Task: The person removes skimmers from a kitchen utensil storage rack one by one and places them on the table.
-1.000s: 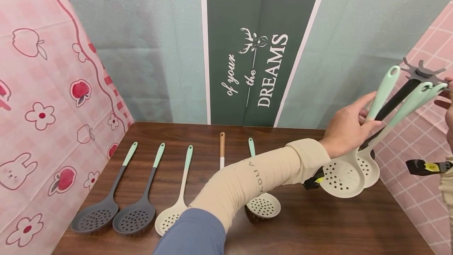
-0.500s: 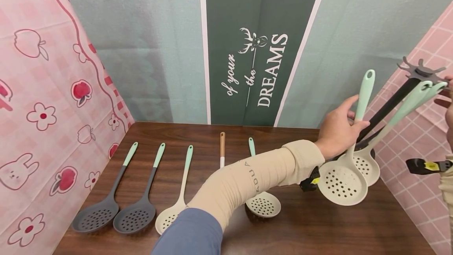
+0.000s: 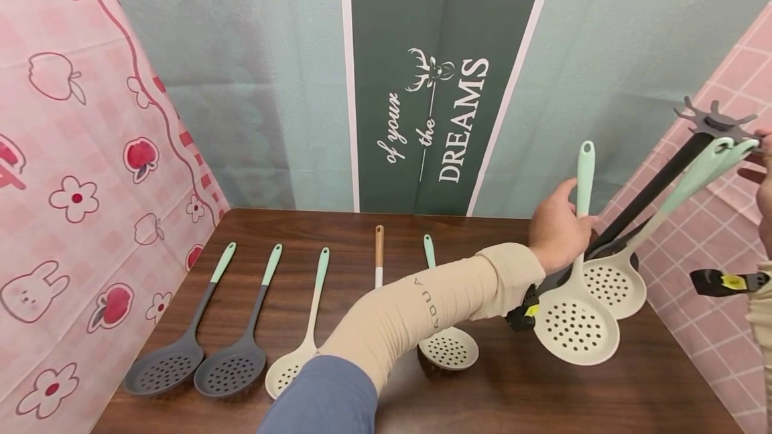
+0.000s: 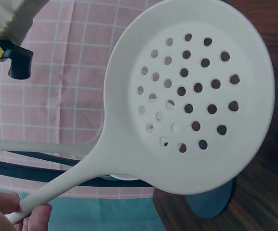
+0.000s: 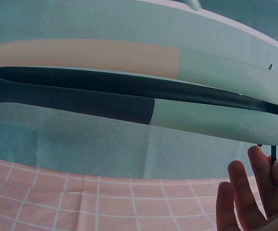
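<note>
My left hand (image 3: 557, 230) pinches a cream skimmer (image 3: 575, 327) by its handle, just below the mint grip. The skimmer stands upright with its perforated bowl down, left of the dark utensil rack (image 3: 720, 122) and apart from its hooks. At the right edge my right hand (image 3: 764, 183) is partly cut off; in the right wrist view its thumb and forefinger pinch a hook prong (image 5: 273, 153) of the rack. Another cream skimmer (image 3: 615, 284) and a dark grey one with a mint grip (image 5: 196, 118) hang from the rack.
Two grey skimmers (image 3: 229, 370) and a cream skimmer (image 3: 310, 327) lie in a row on the brown table (image 3: 512, 394). A wooden-handled utensil (image 3: 379, 246) and a smaller cream skimmer (image 3: 449, 348) lie partly behind my left arm. Pink tiled cloth (image 3: 693, 307) borders the right side.
My left hand has taken the cream skimmer away from the rack, moving left and slightly down. The skimmer has swung more upright. My right hand stays at the rack.
</note>
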Tool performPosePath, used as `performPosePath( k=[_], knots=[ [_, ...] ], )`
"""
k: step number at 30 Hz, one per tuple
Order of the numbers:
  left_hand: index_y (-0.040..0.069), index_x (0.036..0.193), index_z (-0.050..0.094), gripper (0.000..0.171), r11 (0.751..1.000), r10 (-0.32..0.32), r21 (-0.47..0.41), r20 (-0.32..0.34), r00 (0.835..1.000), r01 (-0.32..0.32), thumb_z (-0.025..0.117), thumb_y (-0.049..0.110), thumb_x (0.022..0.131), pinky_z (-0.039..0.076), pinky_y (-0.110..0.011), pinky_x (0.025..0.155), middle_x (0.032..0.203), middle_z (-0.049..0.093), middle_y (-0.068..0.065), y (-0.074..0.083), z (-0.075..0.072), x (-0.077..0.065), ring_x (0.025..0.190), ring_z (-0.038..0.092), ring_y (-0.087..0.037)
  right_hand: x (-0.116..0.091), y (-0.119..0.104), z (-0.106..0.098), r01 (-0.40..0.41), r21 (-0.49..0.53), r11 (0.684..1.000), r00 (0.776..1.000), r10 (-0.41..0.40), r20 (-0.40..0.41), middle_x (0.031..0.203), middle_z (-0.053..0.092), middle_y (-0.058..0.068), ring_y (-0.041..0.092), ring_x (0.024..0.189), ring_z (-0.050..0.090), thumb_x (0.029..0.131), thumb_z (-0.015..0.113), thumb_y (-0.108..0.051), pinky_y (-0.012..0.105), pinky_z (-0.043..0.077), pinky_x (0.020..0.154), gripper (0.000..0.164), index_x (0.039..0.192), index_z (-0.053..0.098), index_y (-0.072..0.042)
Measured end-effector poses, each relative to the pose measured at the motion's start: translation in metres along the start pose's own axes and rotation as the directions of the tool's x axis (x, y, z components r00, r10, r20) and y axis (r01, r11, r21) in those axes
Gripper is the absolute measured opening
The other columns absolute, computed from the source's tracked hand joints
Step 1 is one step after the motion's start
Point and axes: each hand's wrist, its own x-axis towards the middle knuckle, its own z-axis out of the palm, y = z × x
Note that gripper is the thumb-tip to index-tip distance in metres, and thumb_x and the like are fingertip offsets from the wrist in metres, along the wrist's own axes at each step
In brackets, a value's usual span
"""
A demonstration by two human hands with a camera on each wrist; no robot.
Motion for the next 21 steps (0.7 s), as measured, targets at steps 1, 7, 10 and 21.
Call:
performPosePath(
  k=[1,7,10,21],
  knots=[
    [0.026,0.142,0.055,0.06,1.0,-0.013,-0.001,-0.002,1.0,0.013,0.081,0.016,0.088,0.039,-0.009,0.055,0.072,0.06,0.014,-0.002,0.001,0.0,0.056,0.048,0.008,0.0,0.0,0.0,0.01,-0.012,1.0,1.0,-0.01,-0.001,0.124,0.065,-0.012,0.0,0.109,0.061,0.109,0.046,-0.033,0.007,0.043,0.082,0.037,0.142,0.059,-0.021],
    [0.029,0.14,0.057,0.06,0.994,-0.11,0.012,-0.028,0.994,0.111,0.083,0.018,0.087,0.043,-0.013,0.058,0.075,0.062,0.013,-0.019,0.006,-0.001,0.059,0.053,0.004,0.002,-0.001,-0.004,-0.037,-0.002,0.999,0.998,0.038,0.052,0.126,0.061,-0.014,-0.001,0.112,0.058,0.11,0.043,-0.034,0.008,0.04,0.083,0.038,0.143,0.057,-0.024],
    [0.029,0.138,0.058,0.059,0.985,-0.17,0.023,-0.044,0.984,0.171,0.084,0.018,0.086,0.046,-0.015,0.059,0.077,0.064,0.012,-0.029,0.008,-0.001,0.063,0.057,0.002,0.002,-0.001,-0.007,-0.065,-0.004,0.998,0.994,0.065,0.083,0.127,0.059,-0.015,-0.003,0.113,0.056,0.11,0.042,-0.035,0.009,0.039,0.084,0.038,0.145,0.055,-0.027],
    [0.025,0.131,0.063,0.055,0.939,-0.343,0.006,-0.045,0.938,0.344,0.086,0.013,0.082,0.052,-0.023,0.067,0.084,0.066,0.006,-0.061,0.011,-0.003,0.075,0.065,-0.009,0.0,0.002,-0.007,-0.027,-0.053,0.998,0.998,0.03,0.047,0.127,0.059,-0.016,-0.004,0.113,0.056,0.111,0.04,-0.035,0.011,0.04,0.089,0.039,0.146,0.055,-0.028]
  ],
)
